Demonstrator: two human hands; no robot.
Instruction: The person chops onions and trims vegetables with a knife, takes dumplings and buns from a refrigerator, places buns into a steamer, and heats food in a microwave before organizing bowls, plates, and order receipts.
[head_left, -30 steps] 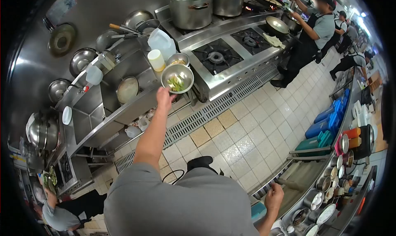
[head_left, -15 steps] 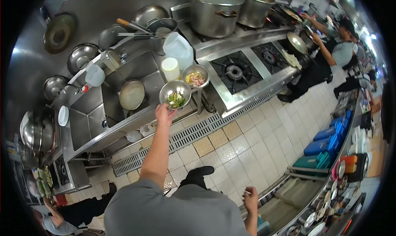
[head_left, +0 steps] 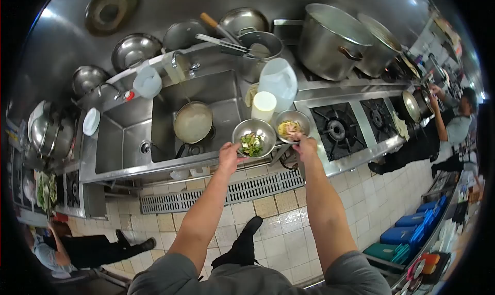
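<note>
My left hand (head_left: 229,158) grips the near left edge of a steel bowl (head_left: 265,131) with chopped green and pale pieces, probably vegetables, inside. My right hand (head_left: 308,148) is closed at the near right rim of a second steel bowl (head_left: 301,118), which has yellow strips and pink, meat-like pieces. The two bowls stand side by side, close together, at the front of the steel counter beside the sink. Behind them are a white lidded tub (head_left: 264,105) and a translucent plastic jug (head_left: 278,82).
A pan (head_left: 193,122) sits in the sink (head_left: 227,99) on the left. The gas stove (head_left: 336,130) is to my right, two stockpots (head_left: 335,45) behind it. Co-workers stand at far right (head_left: 459,122) and lower left (head_left: 54,251). A floor grate (head_left: 221,193) runs below the counter.
My right hand has come up from low at my side to the bowl with the pink pieces. My left hand remains on the bowl of greens. The view has turned to the right.
</note>
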